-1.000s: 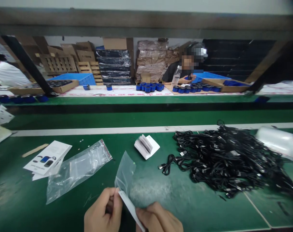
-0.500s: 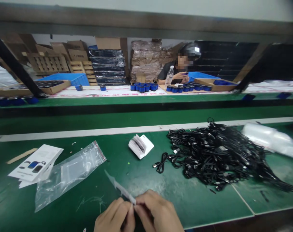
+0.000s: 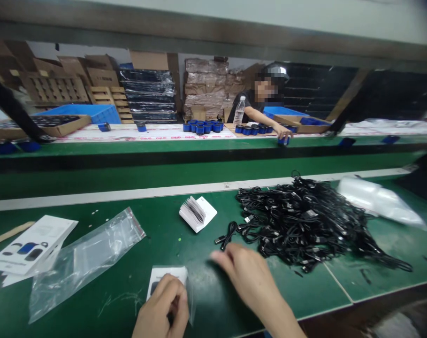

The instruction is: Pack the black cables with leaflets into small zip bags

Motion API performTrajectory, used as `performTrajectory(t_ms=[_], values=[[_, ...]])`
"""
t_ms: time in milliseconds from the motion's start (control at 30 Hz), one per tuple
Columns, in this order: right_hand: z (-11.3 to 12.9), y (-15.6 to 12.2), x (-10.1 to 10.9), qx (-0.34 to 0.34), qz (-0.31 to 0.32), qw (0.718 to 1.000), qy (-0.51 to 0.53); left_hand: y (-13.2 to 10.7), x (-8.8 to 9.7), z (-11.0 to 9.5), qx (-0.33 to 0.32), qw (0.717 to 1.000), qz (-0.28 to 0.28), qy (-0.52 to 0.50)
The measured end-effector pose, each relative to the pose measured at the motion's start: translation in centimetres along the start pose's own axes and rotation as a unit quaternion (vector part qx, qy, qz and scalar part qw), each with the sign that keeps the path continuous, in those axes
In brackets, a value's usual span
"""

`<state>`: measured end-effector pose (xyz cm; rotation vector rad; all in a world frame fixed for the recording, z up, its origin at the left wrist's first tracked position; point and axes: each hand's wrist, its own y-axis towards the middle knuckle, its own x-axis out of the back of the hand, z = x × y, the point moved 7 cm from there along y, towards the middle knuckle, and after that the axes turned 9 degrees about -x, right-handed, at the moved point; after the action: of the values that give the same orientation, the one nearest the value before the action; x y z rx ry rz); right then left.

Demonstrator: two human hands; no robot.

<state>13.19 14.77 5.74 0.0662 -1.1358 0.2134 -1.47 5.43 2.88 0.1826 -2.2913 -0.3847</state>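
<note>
Under my left hand (image 3: 164,303) is a small clear plastic bag (image 3: 191,300) with a white printed leaflet (image 3: 174,272) showing through it. The fingers of that hand are curled in and closed on the bag, hiding much of the leaflet. My right hand (image 3: 247,277) reaches out beside a bundled black USB cable (image 3: 230,231). Its thumb stands apart from the fingers, and nothing shows in its grasp. Beyond the bundle spreads a large heap of black cables (image 3: 298,225).
A folded white booklet (image 3: 198,213) lies mid-table. To the left are printed leaflets (image 3: 34,244) and a long clear bag (image 3: 87,263). Plastic bags (image 3: 378,199) lie behind the cables. Across the raised ledge, a person (image 3: 248,105) touches a blue item (image 3: 284,140).
My right hand has let go of the plastic bag and moved right, up to the bundled cable. The bag now lies flatter under my left hand. The person opposite has stretched out an arm.
</note>
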Motion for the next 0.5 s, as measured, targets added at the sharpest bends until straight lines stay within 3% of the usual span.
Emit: performTrajectory(t_ms=[100,200,300,400,500], values=[[-1.9,2.3,1.5,-0.082,-0.078,0.99,-0.083,0.5,0.2,-0.1,0.008,1.0,0.004,0.013],[-1.2,3.2,0.8,-0.047,-0.062,0.995,-0.055,0.5,0.1,0.0,0.008,1.0,0.005,0.028],[0.2,1.9,0.2,0.014,-0.022,1.0,-0.003,0.4,0.0,0.1,0.013,0.999,0.008,0.032],[0.7,-0.5,-0.6,0.036,0.064,0.985,0.153,0.5,0.1,0.2,0.03,0.999,0.006,0.022],[0.8,-2.8,-2.7,0.018,0.218,0.908,0.357,0.4,0.1,0.2,0.054,0.998,0.008,0.001]])
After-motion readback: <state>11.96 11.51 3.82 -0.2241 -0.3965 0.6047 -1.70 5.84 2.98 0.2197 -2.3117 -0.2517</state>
